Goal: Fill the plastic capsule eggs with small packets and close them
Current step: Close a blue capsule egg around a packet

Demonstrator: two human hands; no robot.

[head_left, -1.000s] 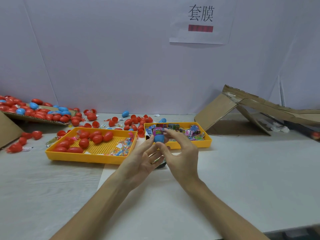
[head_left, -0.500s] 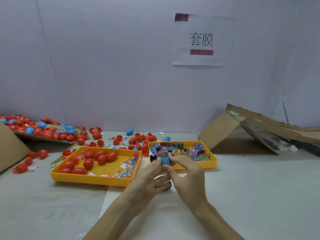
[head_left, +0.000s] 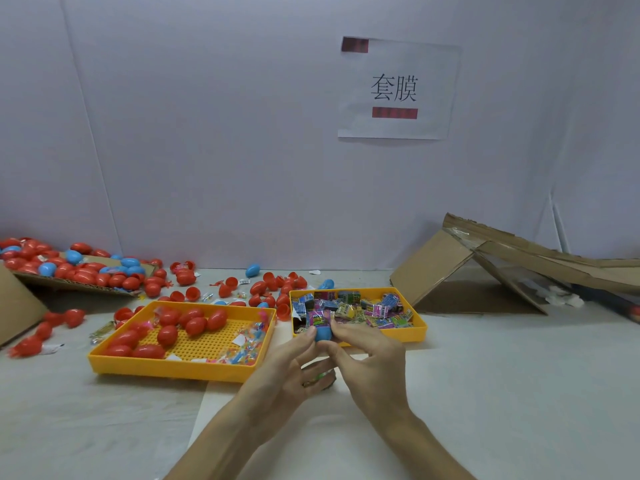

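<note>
A blue capsule egg half (head_left: 323,333) is pinched between the fingertips of my left hand (head_left: 291,372) and my right hand (head_left: 370,362), just in front of the right yellow tray (head_left: 420,332). A purple small packet (head_left: 316,318) sticks out of the top of the blue half. My left hand's lower fingers also curl around something small and dark with green on it (head_left: 320,378); I cannot tell what it is. The right tray holds many colourful small packets (head_left: 374,308).
The left yellow tray (head_left: 173,367) holds several red eggs (head_left: 194,323) and clear packets. Loose red and blue eggs (head_left: 263,289) lie behind the trays, more on a cardboard sheet (head_left: 69,284) at far left. Folded cardboard (head_left: 502,268) leans at right. White paper (head_left: 270,438) lies under my hands.
The camera has tilted up, so the scene sits lower in view. My hands have closed in on the blue half, with the purple packet sitting in its top.
</note>
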